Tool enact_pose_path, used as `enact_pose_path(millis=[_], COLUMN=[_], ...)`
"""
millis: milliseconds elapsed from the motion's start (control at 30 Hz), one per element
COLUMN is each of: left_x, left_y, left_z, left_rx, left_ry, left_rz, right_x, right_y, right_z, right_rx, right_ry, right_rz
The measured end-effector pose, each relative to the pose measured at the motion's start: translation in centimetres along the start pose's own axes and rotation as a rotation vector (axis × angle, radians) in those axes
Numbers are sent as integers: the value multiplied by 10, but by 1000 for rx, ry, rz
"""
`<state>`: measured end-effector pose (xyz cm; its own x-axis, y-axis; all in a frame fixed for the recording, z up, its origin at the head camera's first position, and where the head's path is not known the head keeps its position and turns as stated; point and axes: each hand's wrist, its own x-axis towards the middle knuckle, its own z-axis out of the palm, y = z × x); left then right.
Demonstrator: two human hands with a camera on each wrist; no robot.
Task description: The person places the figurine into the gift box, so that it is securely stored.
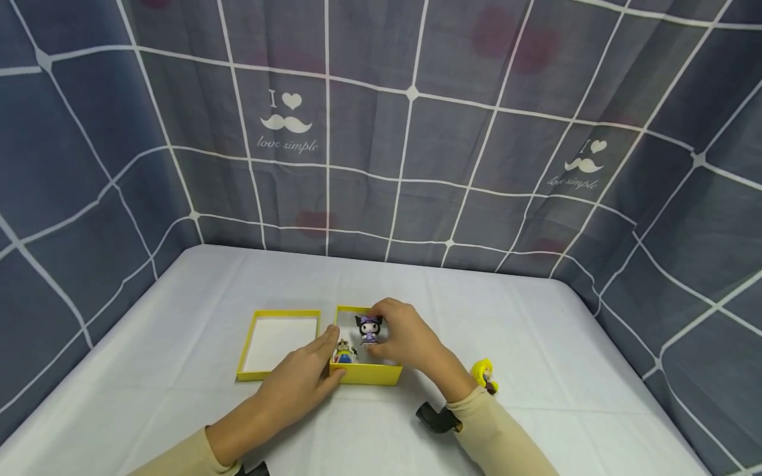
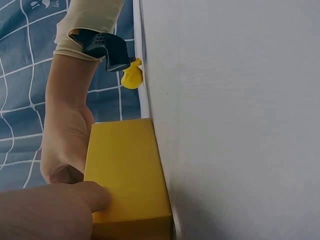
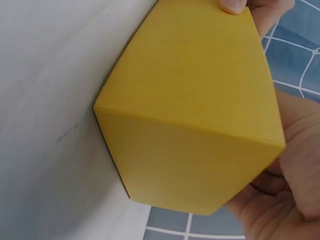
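Observation:
In the head view a yellow box [image 1: 366, 375] with a white inside stands uncovered on the table. My left hand [image 1: 300, 380] holds its left side, the thumb [image 2: 95, 196] against the yellow outer wall and the fingers along the left edge. Inside, by that left wall, is a small figurine in yellow and blue [image 1: 344, 353]. My right hand [image 1: 407, 334] reaches over the right wall and holds a black-and-purple figurine [image 1: 370, 329] upright between thumb and fingers. In the right wrist view the box walls hide the figurine and some fingertips.
Left of the box lies its yellow-rimmed lid [image 1: 280, 345], white inside facing up. A yellow-hooded figurine [image 1: 485, 375] lies to the right, beyond the right forearm. White cloth covers the table [image 1: 565, 350]; a grey checked curtain [image 1: 369, 132] hangs behind and at both sides.

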<state>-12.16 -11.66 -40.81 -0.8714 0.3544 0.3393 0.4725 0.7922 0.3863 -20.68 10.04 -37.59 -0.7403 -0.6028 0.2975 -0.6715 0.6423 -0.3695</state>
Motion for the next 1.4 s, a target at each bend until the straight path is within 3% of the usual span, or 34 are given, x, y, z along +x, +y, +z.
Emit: enact_pose_path(millis=[200, 967, 1400], left_x=[-2, 0, 0], left_y=[0, 2, 2], left_z=[0, 0, 0], left_rx=[0, 16, 15], left_ry=[-5, 16, -13], left_rz=[-9, 17, -10], right_x=[3, 17, 17], right_y=[-3, -12, -13], right_z=[5, 16, 19], right_rx=[-46, -151, -170], right_ry=[-17, -151, -132], right_rz=[-13, 59, 11])
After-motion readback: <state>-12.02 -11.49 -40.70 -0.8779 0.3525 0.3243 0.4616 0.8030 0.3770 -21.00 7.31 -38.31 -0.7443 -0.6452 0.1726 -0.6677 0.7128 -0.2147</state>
